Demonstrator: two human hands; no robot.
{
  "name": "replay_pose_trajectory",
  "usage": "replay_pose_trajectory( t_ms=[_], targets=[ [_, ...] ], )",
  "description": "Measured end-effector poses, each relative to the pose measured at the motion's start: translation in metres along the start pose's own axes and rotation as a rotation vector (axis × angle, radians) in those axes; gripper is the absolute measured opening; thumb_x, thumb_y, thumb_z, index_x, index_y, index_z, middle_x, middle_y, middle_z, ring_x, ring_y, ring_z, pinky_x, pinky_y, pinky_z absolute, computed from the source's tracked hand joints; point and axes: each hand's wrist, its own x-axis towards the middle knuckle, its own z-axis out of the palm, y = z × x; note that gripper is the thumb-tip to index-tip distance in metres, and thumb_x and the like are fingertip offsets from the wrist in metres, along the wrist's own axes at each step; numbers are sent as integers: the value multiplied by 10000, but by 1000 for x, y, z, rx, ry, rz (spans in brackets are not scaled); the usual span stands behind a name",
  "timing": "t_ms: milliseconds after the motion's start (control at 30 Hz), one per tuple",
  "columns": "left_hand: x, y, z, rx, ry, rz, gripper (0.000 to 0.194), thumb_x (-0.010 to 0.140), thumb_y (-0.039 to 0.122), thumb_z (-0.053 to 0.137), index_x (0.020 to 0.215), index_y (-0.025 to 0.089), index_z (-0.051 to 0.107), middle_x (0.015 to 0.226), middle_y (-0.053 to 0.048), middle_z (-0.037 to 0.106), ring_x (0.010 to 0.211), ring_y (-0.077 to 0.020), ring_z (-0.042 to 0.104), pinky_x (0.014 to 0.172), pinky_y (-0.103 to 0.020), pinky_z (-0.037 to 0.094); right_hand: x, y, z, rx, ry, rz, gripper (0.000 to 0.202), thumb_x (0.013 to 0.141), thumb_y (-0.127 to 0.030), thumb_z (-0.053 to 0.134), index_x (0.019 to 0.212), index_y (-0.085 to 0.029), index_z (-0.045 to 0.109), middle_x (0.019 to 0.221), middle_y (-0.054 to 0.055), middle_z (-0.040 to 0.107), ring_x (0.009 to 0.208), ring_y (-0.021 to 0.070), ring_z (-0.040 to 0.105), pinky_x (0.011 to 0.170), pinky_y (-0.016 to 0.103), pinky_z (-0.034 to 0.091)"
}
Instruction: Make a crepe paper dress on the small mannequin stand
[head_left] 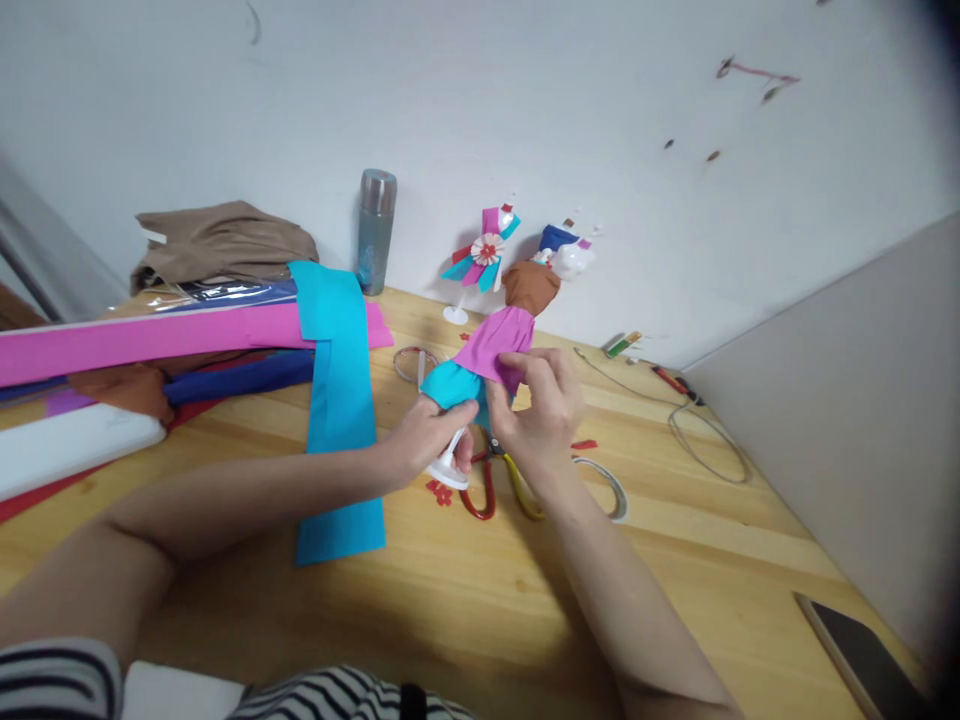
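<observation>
A small figure on a white stem with a round base is held tilted above the table. It has a white head point(574, 262), a brown upper part point(531, 288), a pink layer point(496, 342) and a turquoise lower layer point(451, 385). Closed around its lower end and white stem is my left hand point(439, 440). My right hand point(541, 400) pinches the pink layer's lower edge between thumb and fingers. Beneath the hands lie scissors point(484, 498) with red and yellow handles, partly hidden. Red flower cutouts point(441, 492) rest beside the white base.
Left are a turquoise strip point(341, 440), a pink roll point(187, 335), a white box-like object point(75, 440) and brown cloth point(232, 245). Behind stand a bottle point(376, 230) and another decorated figure point(484, 250). Right are a tape ring point(611, 490), a cable point(694, 450) and a phone point(855, 655).
</observation>
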Motion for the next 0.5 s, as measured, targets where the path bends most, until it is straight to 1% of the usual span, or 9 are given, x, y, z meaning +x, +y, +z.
replay_pose_trajectory(
  t_ms=[67, 100, 200, 267, 400, 500],
  targets=[
    [0, 0, 1, -10, 1, 39, 316, 890, 342, 572, 625, 171, 553, 417, 13, 541, 378, -99, 516, 419, -196, 377, -2, 2, 1, -14, -1, -2, 63, 849, -143, 601, 869, -197, 629, 774, 44, 621, 718, 186, 592, 662, 326, 499],
    [0, 0, 1, -16, 1, 44, 309, 891, 337, 576, 631, 171, 548, 415, 18, 537, 372, -96, 511, 417, -193, 375, -2, 2, 1, -17, 5, -3, 69, 855, -139, 597, 850, -200, 629, 765, 41, 623, 710, 182, 591, 653, 320, 493],
    [0, 0, 2, -25, 11, -14, 415, 926, 391, 543, 581, 161, 516, 410, 6, 528, 351, -88, 498, 404, -189, 352, -4, 3, 1, -6, 34, -3, 87, 860, -130, 596, 832, -207, 628, 749, 36, 626, 690, 175, 582, 626, 307, 480],
    [0, 1, 4, -21, 30, -60, 461, 957, 378, 492, 554, 155, 507, 405, -4, 523, 343, -88, 493, 399, -192, 343, -5, 3, 1, 13, 43, -6, 89, 858, -126, 601, 840, -206, 632, 749, 39, 628, 684, 176, 578, 616, 309, 478],
    [0, 2, 6, -34, 61, -114, 439, 979, 298, 432, 573, 156, 523, 396, -4, 527, 342, -95, 495, 402, -197, 346, -8, 3, 2, 45, 30, -7, 97, 858, -117, 604, 852, -204, 646, 765, 48, 635, 694, 185, 587, 616, 319, 486],
    [0, 1, 7, -59, 67, -125, 432, 976, 318, 456, 581, 157, 527, 406, -4, 536, 340, -100, 497, 396, -200, 349, -7, 1, 2, 70, 17, 30, 96, 857, -124, 603, 831, -204, 648, 760, 48, 638, 705, 188, 598, 626, 325, 491]
  ],
)
